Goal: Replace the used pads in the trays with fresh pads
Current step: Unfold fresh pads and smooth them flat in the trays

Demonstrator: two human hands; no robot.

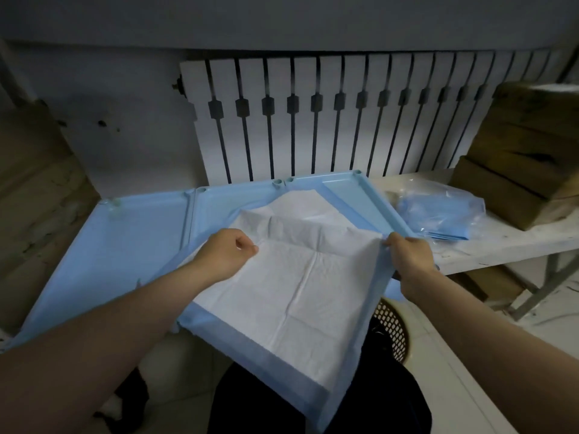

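The left hand and right hand each have a closed grip on a half-open fresh pad. Next, it likely needs laying flat in the right tray.

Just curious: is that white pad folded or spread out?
Partly spread: the pad is open and creased; its far end is doubled over the tray.

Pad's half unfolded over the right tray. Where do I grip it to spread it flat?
Pinch the pad by its blue border on opposite side edges, coming in from each side. It is limp and creased, so pulling outward should flatten it.
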